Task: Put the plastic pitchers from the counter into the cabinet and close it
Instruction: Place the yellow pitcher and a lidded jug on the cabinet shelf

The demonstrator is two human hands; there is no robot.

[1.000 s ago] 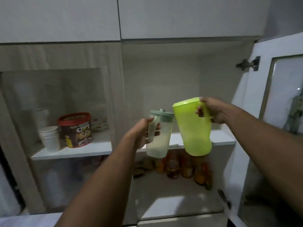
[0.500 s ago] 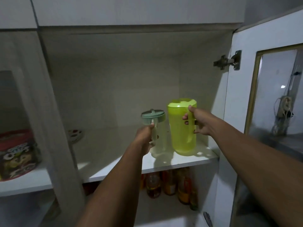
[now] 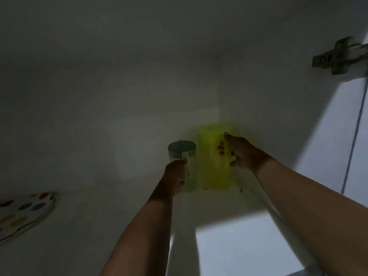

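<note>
Two plastic pitchers stand side by side deep in the cabinet's back right corner, on its white shelf (image 3: 119, 226). The lime-green pitcher (image 3: 212, 162) is the taller one, and my right hand (image 3: 237, 154) is wrapped around its handle on the right side. Left of it is the small clear pitcher (image 3: 184, 156) with a grey-green lid; my left hand (image 3: 175, 176) grips its handle from the front. The frame is dim and blurred, so I cannot tell whether either base touches the shelf.
A plate with coloured dots (image 3: 22, 212) lies on the shelf at the far left. The open cabinet door (image 3: 338, 136) with its metal hinge (image 3: 336, 56) stands at the right. The cabinet's back wall is just behind the pitchers.
Both hands have pushed the pitchers further back toward the cabinet's rear right corner. The view has moved in close, so the lower shelf and the cereal tub are out of sight.
</note>
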